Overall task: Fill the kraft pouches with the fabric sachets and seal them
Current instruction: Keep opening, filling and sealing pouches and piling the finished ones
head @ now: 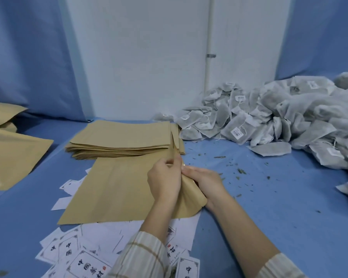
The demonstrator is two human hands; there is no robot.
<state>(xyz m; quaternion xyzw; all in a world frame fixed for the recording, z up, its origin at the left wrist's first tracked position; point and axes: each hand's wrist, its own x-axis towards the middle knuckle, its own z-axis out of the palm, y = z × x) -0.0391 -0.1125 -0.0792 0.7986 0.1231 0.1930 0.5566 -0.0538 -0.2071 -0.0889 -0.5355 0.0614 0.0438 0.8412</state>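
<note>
Printed paper labels point(84, 257) nearest; left hand point(164, 177) and right hand point(204, 180) pinch flat kraft pouch point(117, 187) mouth; pouch stack point(125, 140), fabric sachets point(269, 119) behind.

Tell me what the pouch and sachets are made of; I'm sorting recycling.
Pouch: matte brown kraft paper by its look; any inner lining is hidden. Sachets: thin, grey-white, semi-sheer fabric, probably non-woven, with dark contents showing through.

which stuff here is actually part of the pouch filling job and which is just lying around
Part of the job:
- flat brown kraft paper pouch, pinched at its right edge by the left hand and right hand
- stack of flat brown kraft pouches
- heap of grey fabric sachets with white tags

Just lying about:
- white printed paper labels
- scattered green leaf crumbs
- blue cloth table cover
</note>
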